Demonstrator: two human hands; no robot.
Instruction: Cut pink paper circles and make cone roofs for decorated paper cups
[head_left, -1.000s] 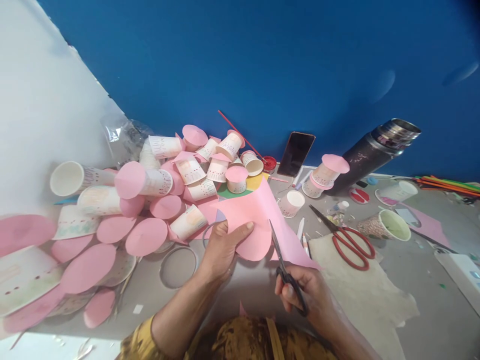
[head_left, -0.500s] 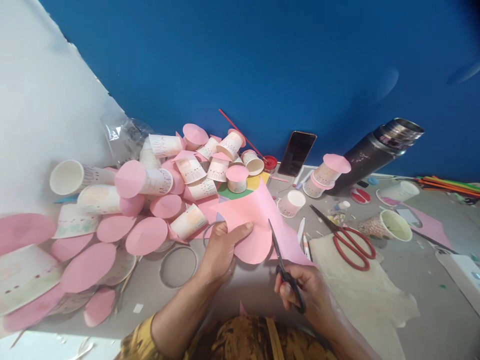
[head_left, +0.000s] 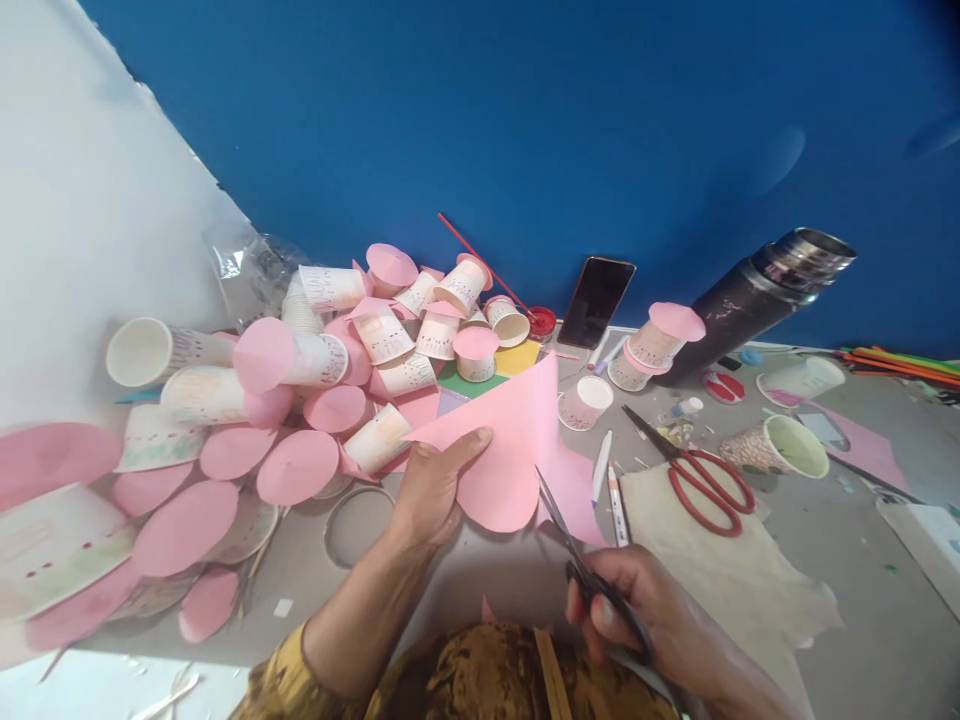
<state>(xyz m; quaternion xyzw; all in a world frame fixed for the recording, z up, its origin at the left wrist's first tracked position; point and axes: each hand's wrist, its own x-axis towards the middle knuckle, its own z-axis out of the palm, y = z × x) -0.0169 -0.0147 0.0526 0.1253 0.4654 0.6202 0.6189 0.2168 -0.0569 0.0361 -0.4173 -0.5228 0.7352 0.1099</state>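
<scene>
My left hand (head_left: 431, 487) pinches a sheet of pink paper (head_left: 517, 440), thumb on top, holding it tilted above the grey table (head_left: 862, 600). The sheet's near edge is cut into a rounded curve. My right hand (head_left: 649, 620) grips black-handled scissors (head_left: 577, 545). Their blades point up and left, with the tips at the lower right of the curved edge.
A heap of paper cups with pink paper circles (head_left: 300, 380) fills the left. Red scissors (head_left: 701, 480), markers (head_left: 611, 480), a phone (head_left: 596, 300), a dark flask (head_left: 757, 295), loose cups (head_left: 784, 445) and a cloth (head_left: 720, 560) lie at right. A blue wall stands behind.
My left hand has lifted and turned the pink sheet, its far corner rising. My right hand with the scissors has drawn back toward me and tilted left.
</scene>
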